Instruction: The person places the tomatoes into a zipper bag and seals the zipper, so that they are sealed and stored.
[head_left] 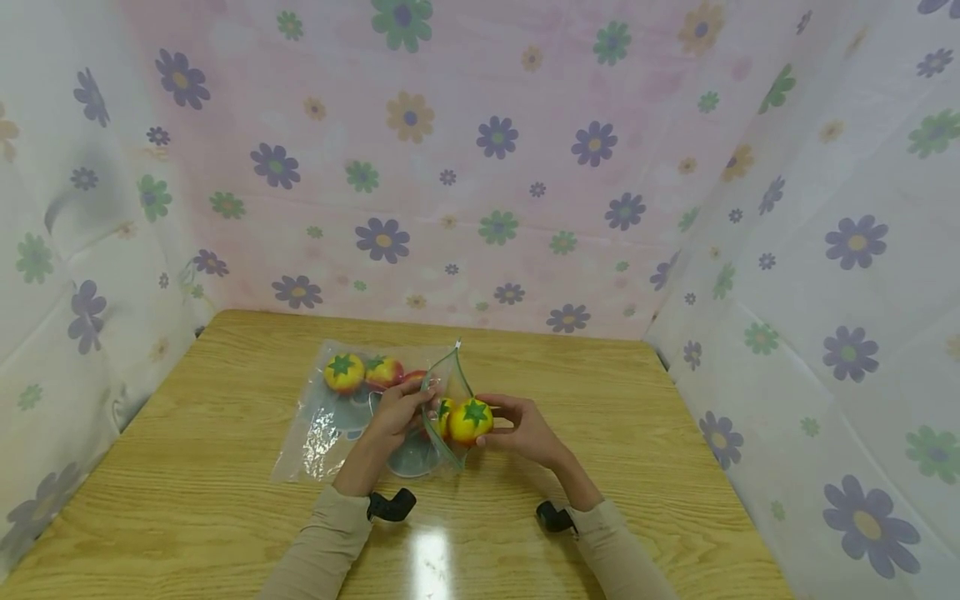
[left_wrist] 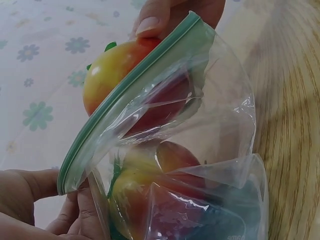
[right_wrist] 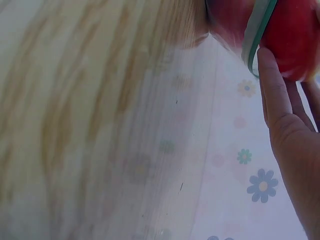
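Observation:
A clear zip bag lies on the table, its green-edged mouth spread open toward the right. My left hand pinches the bag's edge beside the mouth, with the thumb and fingers on the plastic in the left wrist view. At the opening, my right hand grips a yellow-and-red toy fruit with a green leafy top. In the left wrist view the green zip strip crosses in front of this fruit. Another similar fruit sits just inside the mouth. More fruits show through the plastic farther left.
The wooden table extends around the bag on all sides. Flower-print sheets hang behind it and at both sides. A black wrist device is on each forearm, near the beige sleeves.

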